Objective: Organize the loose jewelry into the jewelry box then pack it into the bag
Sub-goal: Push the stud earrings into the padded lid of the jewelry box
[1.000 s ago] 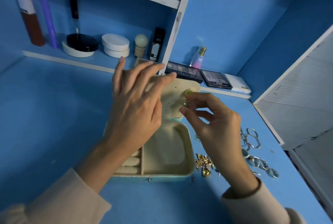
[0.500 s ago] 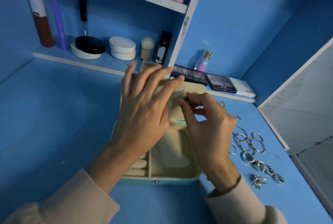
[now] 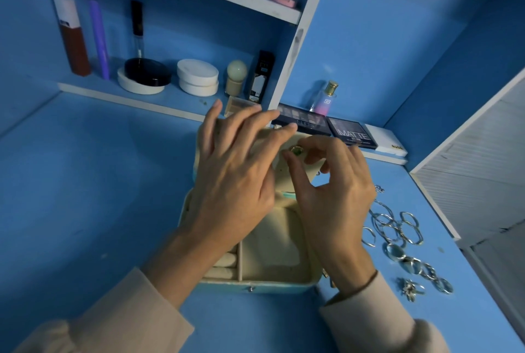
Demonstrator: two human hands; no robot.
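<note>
A small teal jewelry box with a cream lining lies open on the blue desk, its lid panel tipped back. My left hand rests flat on that lid panel with straight, spread fingers. My right hand pinches a small gold earring with a green stone between thumb and forefinger, right at the lid panel. Several silver rings and bangles lie loose on the desk to the right of the box. A bit of gold jewelry peeks out under my right wrist. No bag is in view.
Behind the box, on a low ledge, lie two dark eyeshadow palettes, a white case and a small perfume bottle. The shelf at the back left holds compacts, tubes and jars. A white slatted panel bounds the right side.
My right hand stays at the lid panel and has turned the earring between its fingertips. The view has shifted slightly, and my left hand stays flat on the lid.
</note>
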